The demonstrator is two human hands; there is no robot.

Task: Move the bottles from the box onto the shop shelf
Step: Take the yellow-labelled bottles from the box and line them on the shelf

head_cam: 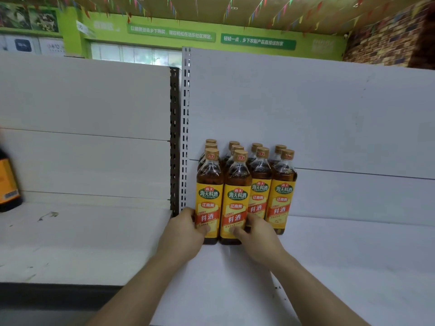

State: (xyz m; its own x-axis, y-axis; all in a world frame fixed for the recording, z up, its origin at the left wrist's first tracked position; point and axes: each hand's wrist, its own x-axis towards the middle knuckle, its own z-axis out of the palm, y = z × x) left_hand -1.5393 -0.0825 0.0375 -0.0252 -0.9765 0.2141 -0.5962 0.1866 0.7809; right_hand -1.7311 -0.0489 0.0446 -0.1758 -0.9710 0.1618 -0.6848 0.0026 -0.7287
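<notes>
Several amber bottles with gold caps and yellow labels stand in rows on the white shop shelf (341, 255), against its back panel. My left hand (186, 234) grips the front-left bottle (209, 196) low on its label, thumb across the front. My right hand (256, 234) grips the neighbouring front bottle (236, 198) the same way, fingers wrapping behind it. Both bottles stand upright on the shelf. More bottles (281, 191) stand to the right and behind. The box is out of view.
A slotted upright post (185, 128) divides this shelf from a lower white shelf (77, 243) on the left. A dark bottle with an orange label (8, 184) stands at that shelf's far left edge. Bare shelf surface stretches right of the bottles.
</notes>
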